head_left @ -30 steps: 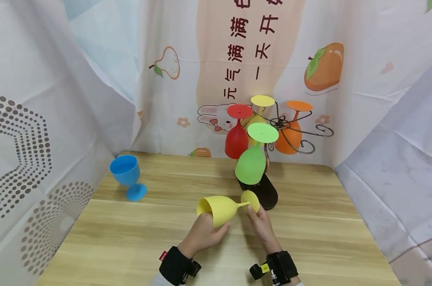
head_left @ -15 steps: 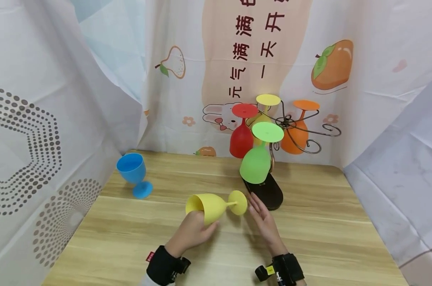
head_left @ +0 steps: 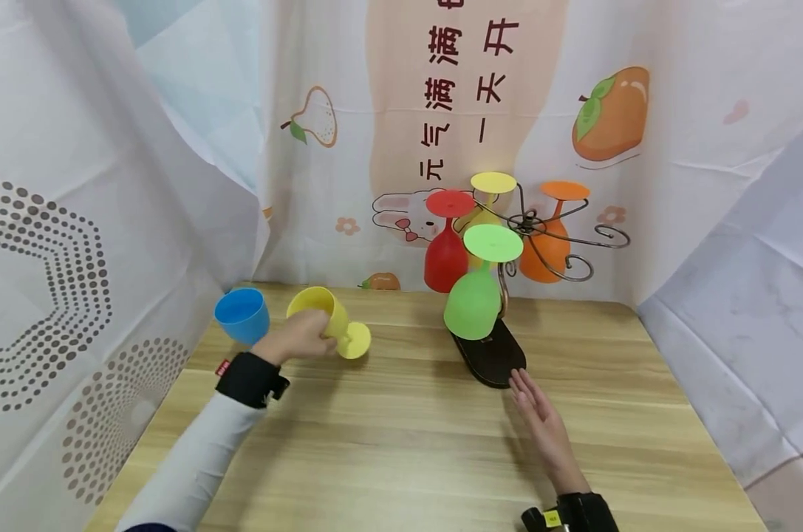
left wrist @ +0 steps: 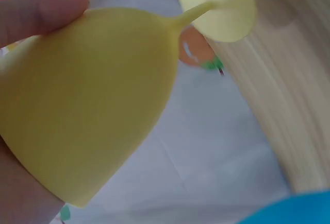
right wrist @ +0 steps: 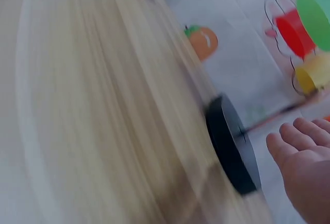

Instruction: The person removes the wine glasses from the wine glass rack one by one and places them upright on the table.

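Observation:
My left hand (head_left: pixel 298 336) grips a yellow goblet (head_left: pixel 337 316) by its bowl, near the back left of the table. The goblet leans, its mouth up and left and its round foot toward the right. In the left wrist view the thumb lies along the bowl (left wrist: pixel 98 90). Just left of that hand stands a blue goblet (head_left: pixel 242 316), its lower part hidden behind the hand and wrist. My right hand (head_left: pixel 544 425) is held with straight fingers and nothing in it, its fingertips near the black base (head_left: pixel 490 358) of the goblet rack.
A metal rack (head_left: pixel 526 224) with curled arms carries upside-down goblets: red (head_left: pixel 446 251), green (head_left: pixel 473 303), yellow (head_left: pixel 492 182) and orange (head_left: pixel 546 251). Printed curtains (head_left: pixel 321 222) hang behind and beside the wooden table (head_left: pixel 388 443).
The left hand has carried the yellow goblet back and left, beside the blue goblet. The right hand has let go of the goblet's foot and moved right with fingers straightened.

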Action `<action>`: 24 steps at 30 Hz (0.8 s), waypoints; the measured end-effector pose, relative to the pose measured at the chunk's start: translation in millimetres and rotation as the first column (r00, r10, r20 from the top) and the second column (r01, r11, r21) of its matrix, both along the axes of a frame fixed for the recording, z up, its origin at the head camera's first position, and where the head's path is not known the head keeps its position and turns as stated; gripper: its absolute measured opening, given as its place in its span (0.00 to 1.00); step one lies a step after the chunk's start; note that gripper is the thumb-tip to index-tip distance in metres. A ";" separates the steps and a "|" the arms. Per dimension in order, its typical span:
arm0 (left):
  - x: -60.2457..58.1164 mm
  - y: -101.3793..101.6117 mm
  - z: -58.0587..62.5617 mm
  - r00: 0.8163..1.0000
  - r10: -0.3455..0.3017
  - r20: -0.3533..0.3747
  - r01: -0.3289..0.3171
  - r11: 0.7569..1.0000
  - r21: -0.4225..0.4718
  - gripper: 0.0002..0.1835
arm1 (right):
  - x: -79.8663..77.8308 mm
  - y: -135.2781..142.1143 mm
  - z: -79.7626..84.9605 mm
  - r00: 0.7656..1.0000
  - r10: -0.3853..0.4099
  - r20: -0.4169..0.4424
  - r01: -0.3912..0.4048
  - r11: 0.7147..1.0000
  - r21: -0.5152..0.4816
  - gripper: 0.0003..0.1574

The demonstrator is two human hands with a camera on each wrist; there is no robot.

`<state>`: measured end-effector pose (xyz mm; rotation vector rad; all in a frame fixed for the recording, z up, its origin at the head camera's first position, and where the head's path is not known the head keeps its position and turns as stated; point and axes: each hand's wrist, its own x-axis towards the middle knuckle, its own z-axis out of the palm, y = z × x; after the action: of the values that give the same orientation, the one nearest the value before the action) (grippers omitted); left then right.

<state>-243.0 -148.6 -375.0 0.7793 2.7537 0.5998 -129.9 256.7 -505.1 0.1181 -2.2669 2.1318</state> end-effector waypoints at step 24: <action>-49.8 -16.6 -23.5 0.982 0.079 0.174 -0.035 0.969 -0.247 0.17 | 21.5 47.8 -3.2 0.997 -0.071 0.033 0.070 0.997 0.037 0.36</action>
<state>-292.8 -165.3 -398.5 0.5613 2.6214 0.3166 -108.3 304.5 -508.3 0.0023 -2.2914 2.0755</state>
